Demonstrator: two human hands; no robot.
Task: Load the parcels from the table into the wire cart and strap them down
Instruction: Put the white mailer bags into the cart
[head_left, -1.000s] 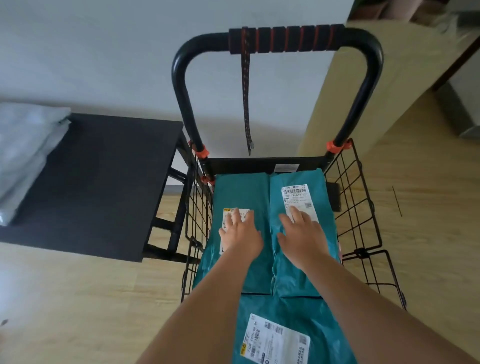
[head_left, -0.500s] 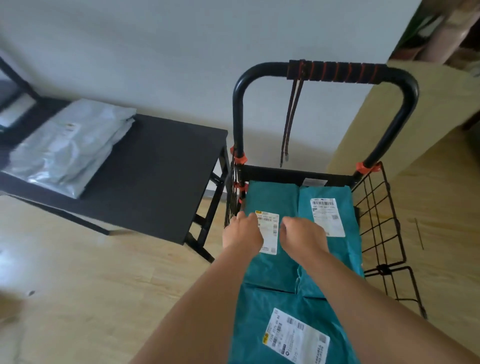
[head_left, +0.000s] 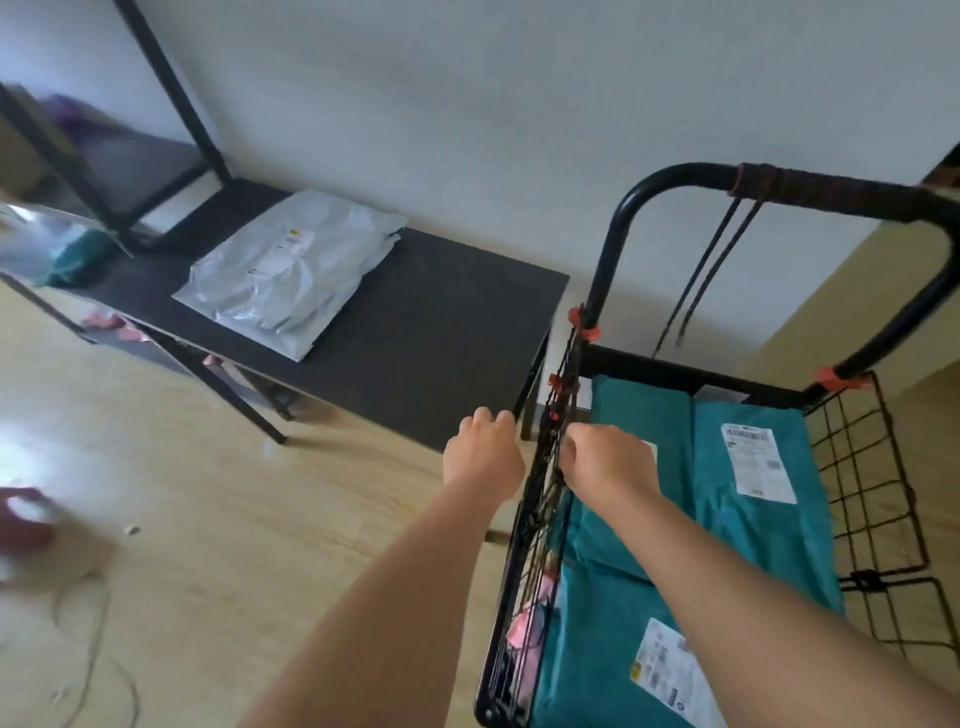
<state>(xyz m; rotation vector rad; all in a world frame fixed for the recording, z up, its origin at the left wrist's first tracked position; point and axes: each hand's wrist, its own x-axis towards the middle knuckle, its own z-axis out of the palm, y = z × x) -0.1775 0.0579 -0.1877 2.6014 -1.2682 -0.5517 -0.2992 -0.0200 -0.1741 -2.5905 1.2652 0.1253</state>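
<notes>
Just the head view to go on. Teal parcels (head_left: 748, 467) are already lying flat in the wire cart (head_left: 878, 499), at least three as far as I can count. What's left is the grey parcels (head_left: 291, 270), a small pile of poly mailers on the black table (head_left: 441, 332) just left of the cart.

They look soft, floppy and light to me, and the film is probably slick. I'd slide fingers under the pile's near edge and lift with both hands rather than pinch a corner.

Left hand (head_left: 483, 457) is outside the cart's left wall, loosely curled, nothing in it. Right hand (head_left: 608, 460) is over the cart right beside that wall, also curled, and I can't tell if it's touching the wire. The wall sits between the two hands.

Straps (head_left: 711, 270) dangle from the handle (head_left: 675, 179), not used yet.

In the way: that wire wall, the table's corner, and a black frame (head_left: 171, 93) standing at the table's far end. There's also a cord (head_left: 98, 639) on the floor.
</notes>
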